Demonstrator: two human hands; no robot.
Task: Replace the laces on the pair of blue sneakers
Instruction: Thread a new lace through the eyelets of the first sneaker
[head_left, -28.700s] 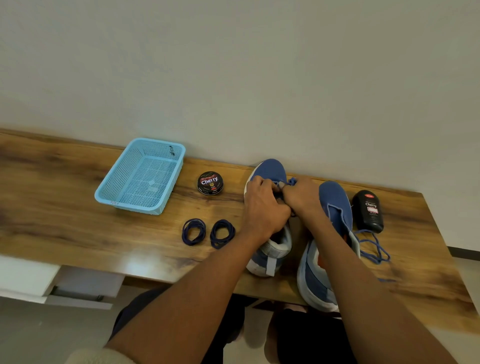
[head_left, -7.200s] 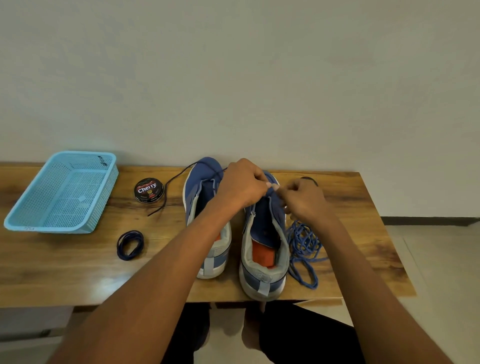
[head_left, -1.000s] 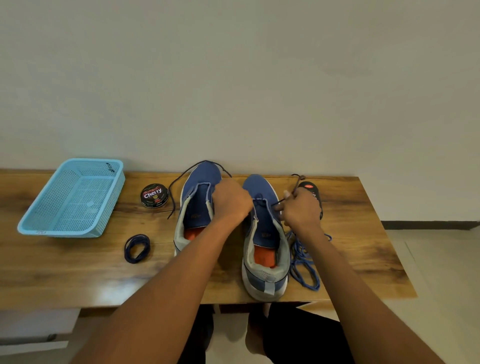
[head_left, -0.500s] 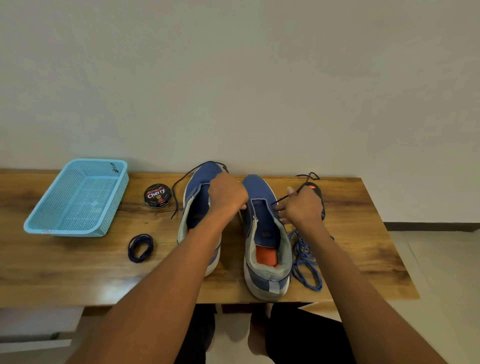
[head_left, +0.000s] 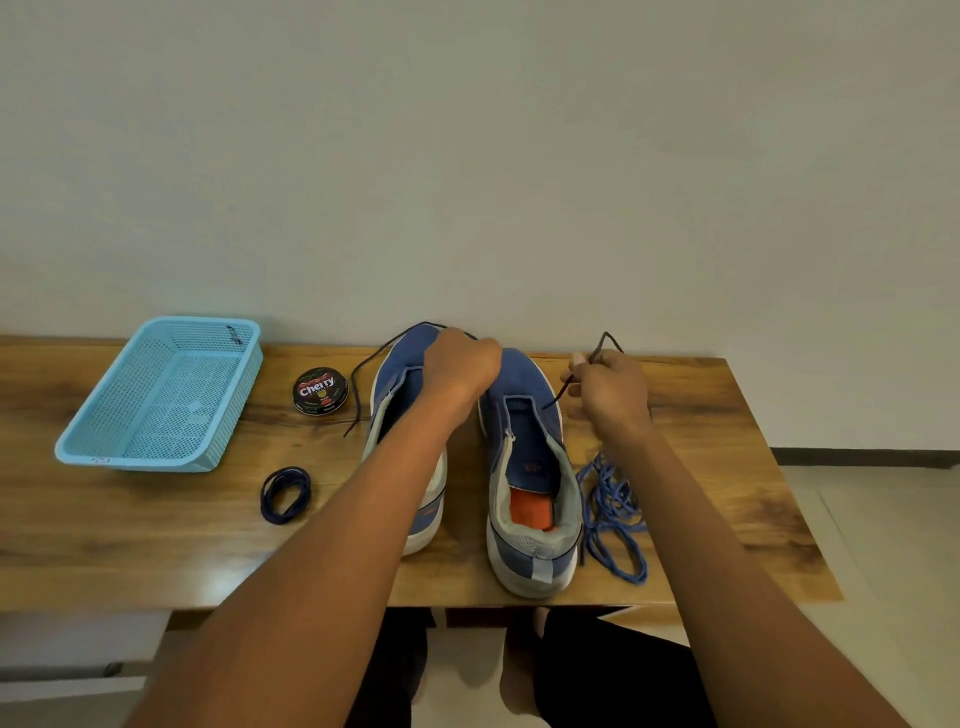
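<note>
Navy lace (head_left: 563, 391): ran taut from the right sneaker (head_left: 530, 467) up and right to the right hand (head_left: 610, 392), pinched closed on it.
Left hand (head_left: 460, 366): closed over the lace's other run, between the toes.
Left sneaker (head_left: 402, 415): unlaced, beside it.
Old laces (head_left: 613, 512): heaped right.
Spare coil (head_left: 285, 493): near left.
Axis: lace slanted rightward; right hand nearer.

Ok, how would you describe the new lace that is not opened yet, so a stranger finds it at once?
Start at the light blue plastic mesh basket on the left of the wooden table. Just right of its near corner, left of the two blue sneakers, lies a small coiled dark navy lace. Unlike the loose, brighter blue tangle of laces right of the sneakers, it is a neat closed ring.
</note>
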